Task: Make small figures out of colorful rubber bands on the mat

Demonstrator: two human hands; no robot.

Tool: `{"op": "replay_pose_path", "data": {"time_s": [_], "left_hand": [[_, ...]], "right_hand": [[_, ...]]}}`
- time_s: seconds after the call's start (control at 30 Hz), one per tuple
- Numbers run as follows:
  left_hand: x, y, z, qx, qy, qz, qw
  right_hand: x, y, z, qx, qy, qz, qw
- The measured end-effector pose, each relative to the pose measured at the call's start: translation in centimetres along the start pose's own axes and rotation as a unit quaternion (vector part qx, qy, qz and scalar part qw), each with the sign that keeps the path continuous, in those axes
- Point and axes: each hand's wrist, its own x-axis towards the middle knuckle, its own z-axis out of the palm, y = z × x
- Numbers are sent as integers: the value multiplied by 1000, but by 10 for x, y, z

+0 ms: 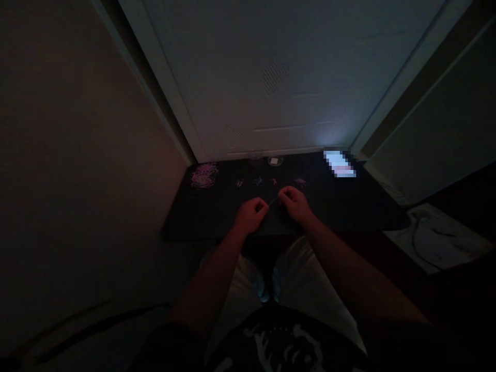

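You have a thin strand (273, 201) drawn across the small gap between your hands, just over the near-middle part of the dark tabletop (341, 206). That gap is the relation that matters: the strand's long axis runs from your left fingertips away from your body and toward the right, so its right end is the farther 1. It looks straight and taut, and neither hand is nearer, since each meets 1 end.

Your left hand (251, 214) has thumb and index finger pressed together on the near end, the other fingers curled. Your right hand (294, 204) sits slightly farther forward, its fingertips gathered in a similar pinch on the far end. The dim light hides exactly how the strand sits in your fingers, and you cannot tell whether it is a single line or a closed loop.

Just beyond your hands, 4 small clusters form a row: a pale cluster (239, 183), a bluish cluster (258, 181), a pink cluster (274, 181) and a purplish cluster (299, 181). The last lies just past your right hand. A larger multicoloured heap (203, 175) lies at the far left.
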Motion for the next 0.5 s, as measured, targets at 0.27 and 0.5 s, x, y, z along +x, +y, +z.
{"op": "replay_pose_path", "data": {"time_s": [0.27, 0.5], "left_hand": [[-1, -3, 0, -3, 20, 4, 1000], [0, -2, 1, 10, 23, -3, 1000]], "right_hand": [[-4, -8, 1, -11, -66, -24, 997], [-5, -4, 5, -106, -106, -67, 986]]}}
